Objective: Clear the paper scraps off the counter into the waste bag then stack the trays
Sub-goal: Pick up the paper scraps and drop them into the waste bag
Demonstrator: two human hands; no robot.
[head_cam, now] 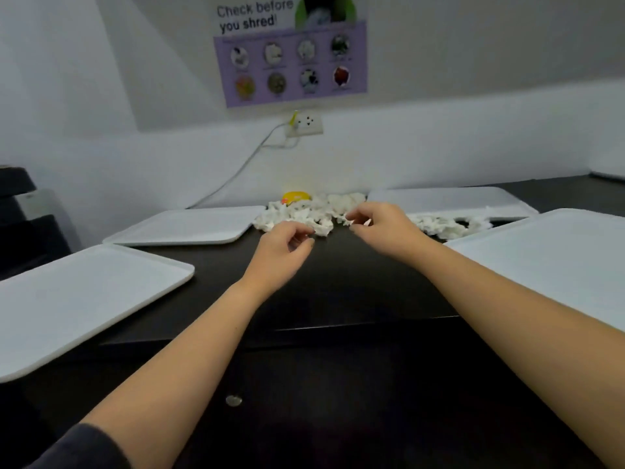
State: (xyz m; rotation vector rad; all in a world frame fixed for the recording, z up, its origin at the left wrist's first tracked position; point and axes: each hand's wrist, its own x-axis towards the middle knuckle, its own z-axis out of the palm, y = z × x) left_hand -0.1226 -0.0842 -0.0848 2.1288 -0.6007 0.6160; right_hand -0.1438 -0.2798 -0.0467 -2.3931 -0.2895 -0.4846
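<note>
Left hand (282,245) and right hand (378,225) are reaching apart, fingers curling into the scraps (314,211) piling at the table's (338,282) back edge; grip unclear. Four trays (84,299) are lying around.

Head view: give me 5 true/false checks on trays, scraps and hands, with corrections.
1. Four white trays lie unstacked on the counter. True: near left tray, far left tray, far right tray, near right tray.
2. The scraps sit in the near left tray. False: they are piled on the counter by the wall, between the far trays, some spilling by the far right tray.
3. Both hands are at the near edge of the pile. True: left hand, right hand.
4. A waste bag stands open on the counter. False: no bag is in view.
5. A yellow object lies behind the scraps. True.
</note>
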